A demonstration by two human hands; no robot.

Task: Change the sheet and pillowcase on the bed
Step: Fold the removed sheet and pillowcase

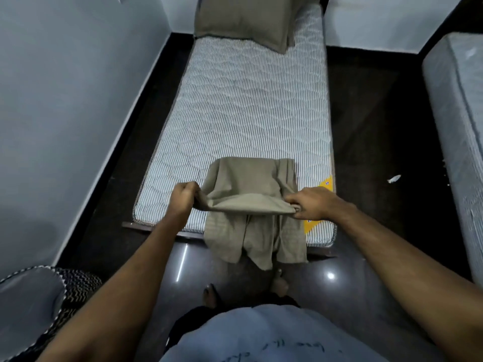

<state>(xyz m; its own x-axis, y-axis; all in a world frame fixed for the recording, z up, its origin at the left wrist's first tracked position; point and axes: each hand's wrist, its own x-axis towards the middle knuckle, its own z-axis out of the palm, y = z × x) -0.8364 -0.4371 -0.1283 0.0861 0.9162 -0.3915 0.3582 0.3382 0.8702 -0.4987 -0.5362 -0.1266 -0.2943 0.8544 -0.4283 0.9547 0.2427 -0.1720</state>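
Mattress (243, 113) bare. Folded olive sheet (248, 184) at foot end, part hanging over edge. Left hand (183, 197) and right hand (311, 202) each grip sheet edge. Pillow (243, 19) at head, cased alike. Spreading, tucking remain.

One head-worn wide-angle view — from the bed's (251, 105) foot, forward and down, hands near

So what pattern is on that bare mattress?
Thin dark and white stripes with wavy quilted stitching on the mattress, clearest in the head view.
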